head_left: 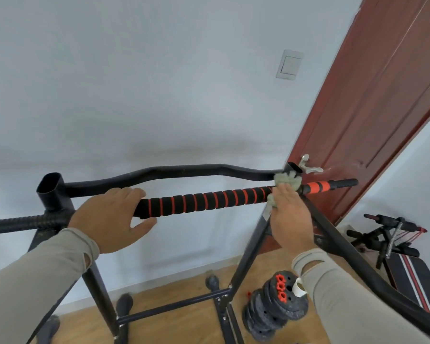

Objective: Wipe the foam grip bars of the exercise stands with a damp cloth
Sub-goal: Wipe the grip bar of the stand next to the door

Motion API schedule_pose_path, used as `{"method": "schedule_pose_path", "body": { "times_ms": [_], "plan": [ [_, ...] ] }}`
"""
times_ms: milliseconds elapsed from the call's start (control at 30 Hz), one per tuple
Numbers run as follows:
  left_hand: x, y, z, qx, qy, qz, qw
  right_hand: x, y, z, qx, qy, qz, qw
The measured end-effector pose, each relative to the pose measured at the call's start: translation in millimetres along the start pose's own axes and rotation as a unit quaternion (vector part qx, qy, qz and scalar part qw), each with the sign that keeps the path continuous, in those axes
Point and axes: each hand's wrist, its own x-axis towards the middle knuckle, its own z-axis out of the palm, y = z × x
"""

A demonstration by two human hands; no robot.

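Observation:
A black foam grip bar (206, 201) with orange spiral stripes runs left to right across a black exercise stand (97, 281). My left hand (109, 219) wraps over the bar's left end, thumb underneath. My right hand (289, 214) presses a fuzzy grey-green cloth (287, 178) around the bar near its right end, where the stand's upright meets it. Past the cloth the bar shows an orange section and a black tip (333, 185). A curved bare black bar (171, 173) lies just behind.
A red-brown door (372, 108) with a metal handle (308, 165) stands close behind the bar's right end. A stack of black weight plates (273, 309) sits on the wood floor. A folded bench machine (395, 244) is at the right. White wall behind.

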Motion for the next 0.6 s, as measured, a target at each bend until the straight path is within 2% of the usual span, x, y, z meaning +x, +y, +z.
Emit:
{"method": "schedule_pose_path", "body": {
  "times_ms": [167, 300, 433, 600],
  "plan": [
    [6, 0, -4, -0.011, -0.042, -0.034, 0.998, -41, -127, 13, 0.077, 0.026, -0.156, 0.984],
    [6, 0, -6, 0.001, -0.057, -0.037, 0.998, -75, -213, 27, 0.159, 0.056, -0.295, 0.941],
    [3, -8, -8, -0.003, -0.066, -0.036, 0.997, -59, -192, 29, 0.114, 0.038, -0.355, 0.927],
    [6, -7, -15, -0.002, -0.086, -0.037, 0.996, -20, -87, 23, 0.027, 0.068, -0.256, 0.964]
  ]
}}
